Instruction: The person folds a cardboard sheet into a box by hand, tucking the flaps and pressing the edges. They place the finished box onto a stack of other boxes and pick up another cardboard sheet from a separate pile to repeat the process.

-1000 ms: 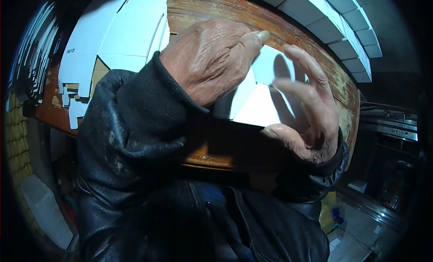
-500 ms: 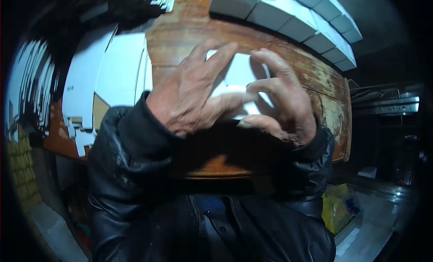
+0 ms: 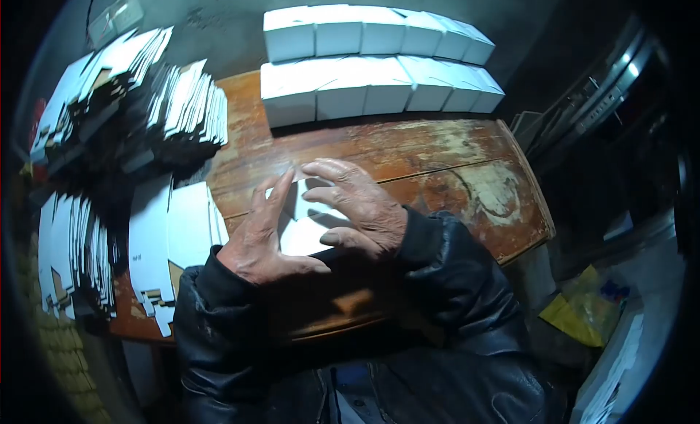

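Note:
A small white cardboard box (image 3: 300, 236) sits between my two hands above the wooden table. My left hand (image 3: 264, 242) grips its left side, with the fingers up along the wall and the thumb stretched across the near edge. Over the right side curls my right hand (image 3: 359, 211), its fingers bent onto the top and its thumb near the front. Parts of the box are covered by my fingers, so whether its lid is fully closed cannot be seen.
Two rows of finished-looking white boxes (image 3: 343, 99) stand along the table's far side. Stacks of flat white cardboard blanks (image 3: 193, 212) lie to the left. The worn wooden table (image 3: 430, 143) ends at the right. A yellow bag (image 3: 572, 318) lies low on the right.
The view has tilted up, bringing the box rows fully into sight. My right fingers have come down onto the box, and my left thumb has moved to its near edge.

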Demonstrator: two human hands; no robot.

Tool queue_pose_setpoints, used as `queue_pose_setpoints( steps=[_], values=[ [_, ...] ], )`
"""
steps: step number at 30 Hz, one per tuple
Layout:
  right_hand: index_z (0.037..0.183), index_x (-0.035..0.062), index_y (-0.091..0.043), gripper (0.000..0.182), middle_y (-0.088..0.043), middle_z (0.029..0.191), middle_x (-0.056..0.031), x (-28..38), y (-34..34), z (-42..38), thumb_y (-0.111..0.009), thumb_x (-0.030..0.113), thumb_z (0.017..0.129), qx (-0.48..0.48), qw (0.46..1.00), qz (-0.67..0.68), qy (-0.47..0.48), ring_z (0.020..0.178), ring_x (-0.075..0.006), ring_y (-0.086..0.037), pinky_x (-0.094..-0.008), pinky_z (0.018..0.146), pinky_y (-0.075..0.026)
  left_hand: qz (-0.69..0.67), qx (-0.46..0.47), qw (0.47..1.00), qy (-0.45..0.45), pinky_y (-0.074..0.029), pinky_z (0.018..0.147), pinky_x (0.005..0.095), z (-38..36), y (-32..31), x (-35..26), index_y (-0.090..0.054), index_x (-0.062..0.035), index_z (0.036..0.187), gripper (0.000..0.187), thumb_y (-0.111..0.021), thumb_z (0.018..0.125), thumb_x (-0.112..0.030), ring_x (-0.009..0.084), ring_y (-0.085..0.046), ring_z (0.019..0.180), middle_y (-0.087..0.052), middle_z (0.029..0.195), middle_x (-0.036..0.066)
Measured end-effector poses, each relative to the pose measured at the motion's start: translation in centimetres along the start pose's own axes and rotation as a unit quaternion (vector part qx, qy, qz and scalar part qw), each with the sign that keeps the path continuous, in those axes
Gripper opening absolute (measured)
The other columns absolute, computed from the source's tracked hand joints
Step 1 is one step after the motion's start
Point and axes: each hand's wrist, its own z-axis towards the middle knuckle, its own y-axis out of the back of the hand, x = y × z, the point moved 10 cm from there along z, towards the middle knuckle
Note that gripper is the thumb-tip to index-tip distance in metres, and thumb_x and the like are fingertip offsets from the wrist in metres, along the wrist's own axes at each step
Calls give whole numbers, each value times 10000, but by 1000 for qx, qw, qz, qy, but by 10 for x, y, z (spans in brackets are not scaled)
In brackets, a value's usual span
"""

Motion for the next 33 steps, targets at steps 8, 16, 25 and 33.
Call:
queue_pose_setpoints(
  steps=[8,16,25,33],
  values=[
    [1466,62,-387,1022,-337,1526,-180,-30,25,-9,-911,347,636,-46,981,171,-74,1447,-357,-273,-469,1164,-302,-49,-60,996,33,-295,1157,419,2,18,7,-186,-58,1551,1190,-891,617,-275,335,-354,1398,-352,1489,217],
    [1537,73,-181,1200,-348,1476,-195,-36,22,-14,-928,303,626,-37,913,372,-164,1365,-314,-380,-444,1128,-371,-234,-172,955,65,-378,1081,418,-2,43,15,-261,-55,1536,1109,-761,621,-432,310,-488,1256,-456,1397,184],
    [1552,112,-99,1237,-341,1467,-199,-40,-2,-13,-932,174,640,-38,922,326,-206,1337,-325,-414,-462,1022,-485,-333,-250,909,3,-536,938,453,-6,58,20,-200,-33,1536,1140,-681,753,-707,337,-562,1197,-509,1316,201],
    [1543,101,-159,1091,-475,1288,-140,-20,33,-11,-826,81,679,-129,957,256,-45,1103,-257,-538,-387,901,-528,-199,-269,938,-94,-381,1096,458,-10,56,-18,-201,-46,1543,1263,-826,626,-649,317,-434,1327,-423,1438,179]
  ],
)
